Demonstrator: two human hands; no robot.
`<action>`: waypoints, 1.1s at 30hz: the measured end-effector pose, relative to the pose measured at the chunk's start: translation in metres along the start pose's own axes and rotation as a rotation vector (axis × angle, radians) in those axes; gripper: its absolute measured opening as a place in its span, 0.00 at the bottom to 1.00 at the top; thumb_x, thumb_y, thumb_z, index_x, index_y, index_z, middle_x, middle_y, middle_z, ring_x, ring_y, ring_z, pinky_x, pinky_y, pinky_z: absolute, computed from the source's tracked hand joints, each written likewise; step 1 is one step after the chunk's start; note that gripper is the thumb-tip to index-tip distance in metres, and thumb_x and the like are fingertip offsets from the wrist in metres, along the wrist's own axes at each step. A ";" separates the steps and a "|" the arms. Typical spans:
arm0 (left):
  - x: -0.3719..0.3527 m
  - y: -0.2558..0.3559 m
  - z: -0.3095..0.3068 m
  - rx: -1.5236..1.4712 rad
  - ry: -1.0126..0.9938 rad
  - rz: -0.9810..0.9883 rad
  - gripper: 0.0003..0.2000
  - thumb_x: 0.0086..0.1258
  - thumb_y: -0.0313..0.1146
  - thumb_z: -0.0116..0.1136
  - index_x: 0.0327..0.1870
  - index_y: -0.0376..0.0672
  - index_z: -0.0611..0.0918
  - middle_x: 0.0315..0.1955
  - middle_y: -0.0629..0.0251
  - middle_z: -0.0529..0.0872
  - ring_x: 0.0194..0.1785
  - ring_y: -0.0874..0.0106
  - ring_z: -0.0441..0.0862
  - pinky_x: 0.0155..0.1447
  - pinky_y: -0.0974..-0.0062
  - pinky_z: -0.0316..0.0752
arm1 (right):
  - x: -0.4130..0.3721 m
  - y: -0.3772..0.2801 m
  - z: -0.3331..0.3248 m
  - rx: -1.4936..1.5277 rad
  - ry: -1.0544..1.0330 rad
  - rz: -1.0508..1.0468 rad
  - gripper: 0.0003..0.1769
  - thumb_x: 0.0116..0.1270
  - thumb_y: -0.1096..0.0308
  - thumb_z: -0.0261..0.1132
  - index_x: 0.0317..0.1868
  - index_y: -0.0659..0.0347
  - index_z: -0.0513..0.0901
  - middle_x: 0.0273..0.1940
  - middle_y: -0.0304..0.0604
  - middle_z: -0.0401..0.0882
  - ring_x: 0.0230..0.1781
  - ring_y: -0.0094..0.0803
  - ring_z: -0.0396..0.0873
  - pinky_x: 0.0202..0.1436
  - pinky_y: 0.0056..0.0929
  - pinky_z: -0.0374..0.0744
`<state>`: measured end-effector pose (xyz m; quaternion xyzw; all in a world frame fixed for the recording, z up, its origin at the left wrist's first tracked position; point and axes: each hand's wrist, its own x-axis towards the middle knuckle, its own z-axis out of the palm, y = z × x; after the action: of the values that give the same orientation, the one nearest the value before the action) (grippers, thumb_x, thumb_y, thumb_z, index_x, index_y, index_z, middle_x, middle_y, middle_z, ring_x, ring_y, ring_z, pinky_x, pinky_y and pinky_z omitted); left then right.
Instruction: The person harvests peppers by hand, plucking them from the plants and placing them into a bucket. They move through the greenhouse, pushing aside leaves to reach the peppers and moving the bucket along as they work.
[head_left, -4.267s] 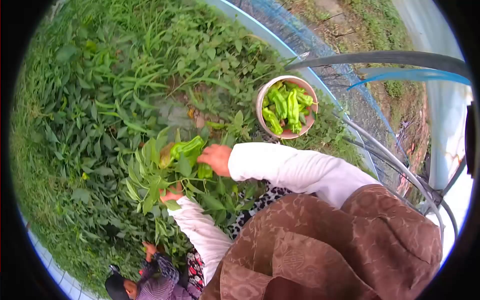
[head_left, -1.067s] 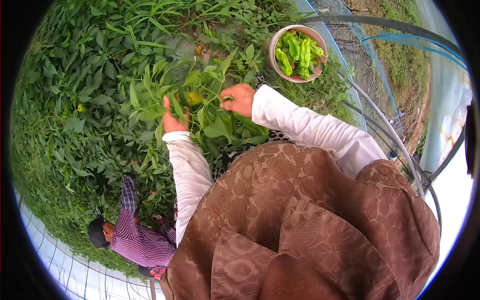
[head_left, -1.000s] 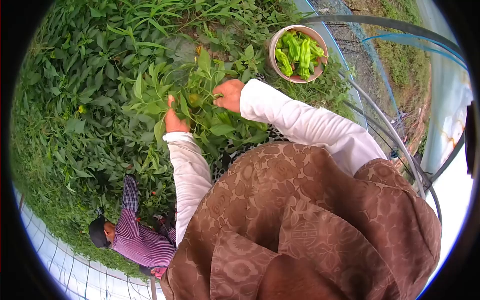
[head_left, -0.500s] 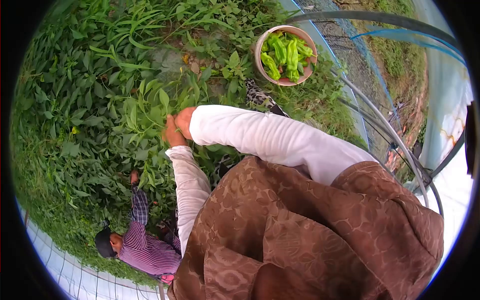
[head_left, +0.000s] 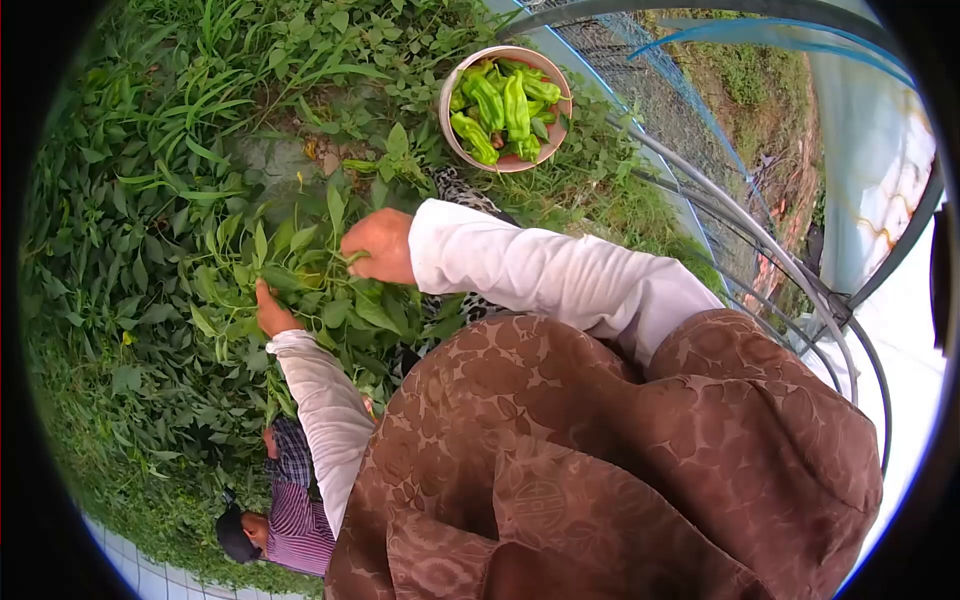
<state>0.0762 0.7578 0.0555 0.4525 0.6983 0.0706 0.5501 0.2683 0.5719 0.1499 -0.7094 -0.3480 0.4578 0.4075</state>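
Observation:
Leafy pepper plants (head_left: 300, 265) stand in front of me, and both my hands are in among their leaves. My left hand (head_left: 273, 312) is closed on a leafy pepper plant branch, thumb upward; the foliage hides most of its fingers. Up and to the right, apart from it, my right hand (head_left: 380, 247) is curled shut, with a thin green bit like a stem showing at its fingertips. What else may be inside that hand is hidden. Past my right forearm, a round pale bucket (head_left: 447, 112) holds several long green peppers (head_left: 515, 105).
At the lower left a co-worker in a dark cap and striped shirt (head_left: 297, 525) bends to the plants, one hand (head_left: 270, 442) near the leaves. Grey pipes (head_left: 735, 195) and netting (head_left: 690, 110) run along the right side. Grass and weeds (head_left: 600, 200) surround the bucket.
My hands were close together and are now apart: the left has moved left and slightly down, the right stays higher. The view has shifted, so the bucket appears farther left.

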 end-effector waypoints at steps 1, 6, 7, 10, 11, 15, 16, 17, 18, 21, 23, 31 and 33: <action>0.003 0.003 -0.002 -0.310 -0.025 -0.081 0.20 0.67 0.46 0.48 0.44 0.35 0.76 0.32 0.58 0.82 0.32 0.66 0.78 0.35 0.65 0.74 | -0.007 0.004 -0.030 -0.045 -0.068 0.108 0.11 0.53 0.67 0.62 0.35 0.65 0.78 0.32 0.54 0.76 0.36 0.50 0.75 0.41 0.40 0.73; 0.069 -0.023 -0.049 -0.795 -0.727 -0.410 0.08 0.67 0.36 0.49 0.34 0.41 0.72 0.32 0.62 0.77 0.30 0.69 0.74 0.30 0.71 0.72 | -0.067 0.067 -0.145 -0.318 0.210 0.508 0.16 0.56 0.62 0.61 0.43 0.61 0.80 0.38 0.56 0.79 0.41 0.50 0.77 0.49 0.37 0.74; 0.065 -0.023 -0.049 -0.842 -0.644 -0.380 0.08 0.67 0.36 0.49 0.34 0.41 0.72 0.32 0.62 0.77 0.30 0.69 0.74 0.30 0.71 0.72 | -0.077 0.091 -0.160 -0.474 0.266 0.498 0.15 0.56 0.62 0.60 0.42 0.61 0.80 0.38 0.55 0.79 0.41 0.50 0.77 0.49 0.39 0.74; 0.048 -0.022 -0.045 -0.900 -0.504 -0.302 0.08 0.66 0.37 0.49 0.34 0.41 0.72 0.32 0.62 0.77 0.29 0.70 0.73 0.30 0.72 0.71 | -0.095 0.143 -0.201 -0.706 0.287 0.642 0.16 0.55 0.61 0.60 0.41 0.60 0.80 0.39 0.57 0.78 0.42 0.50 0.77 0.49 0.40 0.74; 0.046 -0.022 -0.043 -0.910 -0.489 -0.285 0.08 0.66 0.37 0.49 0.34 0.42 0.72 0.31 0.62 0.77 0.29 0.70 0.73 0.30 0.72 0.71 | -0.098 0.169 -0.208 -0.771 0.276 0.690 0.17 0.54 0.60 0.61 0.41 0.60 0.80 0.40 0.57 0.78 0.43 0.49 0.76 0.49 0.39 0.74; 0.043 -0.014 -0.034 -0.934 -0.467 -0.261 0.08 0.66 0.37 0.49 0.34 0.42 0.73 0.31 0.62 0.77 0.29 0.70 0.72 0.31 0.73 0.70 | -0.101 0.238 -0.213 -0.922 0.141 0.822 0.20 0.52 0.58 0.62 0.43 0.61 0.79 0.45 0.56 0.77 0.46 0.47 0.76 0.51 0.38 0.74; 0.042 -0.013 -0.032 -0.937 -0.464 -0.251 0.08 0.66 0.37 0.49 0.34 0.42 0.73 0.30 0.63 0.77 0.28 0.70 0.72 0.31 0.73 0.70 | -0.101 0.247 -0.212 -0.896 0.117 0.910 0.22 0.52 0.56 0.63 0.46 0.60 0.79 0.45 0.56 0.77 0.47 0.46 0.76 0.53 0.38 0.73; 0.041 -0.011 -0.031 -0.942 -0.459 -0.247 0.08 0.66 0.37 0.49 0.34 0.42 0.73 0.30 0.63 0.77 0.28 0.70 0.71 0.31 0.73 0.70 | -0.098 0.252 -0.211 -0.872 0.095 0.998 0.25 0.51 0.55 0.64 0.49 0.58 0.78 0.45 0.56 0.78 0.47 0.46 0.76 0.54 0.38 0.73; 0.041 -0.010 -0.029 -0.940 -0.456 -0.244 0.08 0.66 0.37 0.49 0.34 0.42 0.73 0.30 0.63 0.77 0.28 0.70 0.71 0.32 0.73 0.70 | -0.097 0.255 -0.210 -0.831 0.097 1.014 0.27 0.50 0.56 0.64 0.51 0.57 0.77 0.45 0.56 0.78 0.48 0.45 0.76 0.54 0.37 0.73; 0.038 -0.010 -0.023 -0.952 -0.447 -0.237 0.08 0.66 0.37 0.49 0.34 0.42 0.73 0.30 0.63 0.77 0.28 0.71 0.71 0.32 0.74 0.69 | -0.088 0.252 -0.204 -0.809 0.242 0.949 0.24 0.50 0.59 0.64 0.50 0.57 0.78 0.44 0.54 0.79 0.46 0.46 0.77 0.52 0.37 0.74; 0.036 -0.010 -0.020 -0.967 -0.439 -0.231 0.08 0.66 0.37 0.49 0.34 0.42 0.73 0.29 0.63 0.77 0.27 0.71 0.70 0.32 0.74 0.69 | -0.075 0.236 -0.190 -0.734 0.343 0.596 0.16 0.52 0.66 0.62 0.44 0.57 0.80 0.40 0.51 0.80 0.42 0.46 0.78 0.48 0.37 0.75; 0.034 -0.019 -0.007 -1.148 -0.437 -0.388 0.10 0.66 0.41 0.49 0.32 0.43 0.75 0.25 0.66 0.76 0.25 0.71 0.68 0.33 0.73 0.67 | 0.036 0.072 0.025 -0.360 -0.323 -0.212 0.30 0.46 0.76 0.62 0.54 0.51 0.72 0.53 0.48 0.69 0.53 0.47 0.67 0.53 0.39 0.73; 0.000 0.005 0.009 -1.172 -0.404 -0.465 0.10 0.62 0.38 0.54 0.27 0.42 0.71 0.22 0.66 0.73 0.25 0.71 0.63 0.31 0.73 0.61 | 0.046 0.045 0.053 -0.404 -0.453 -0.159 0.35 0.45 0.74 0.63 0.58 0.44 0.70 0.59 0.45 0.64 0.56 0.45 0.64 0.54 0.44 0.70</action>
<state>0.0866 0.7570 0.0544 -0.0797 0.5070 0.2320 0.8263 0.2397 0.6067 0.0788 -0.6266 -0.5682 0.4926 0.2046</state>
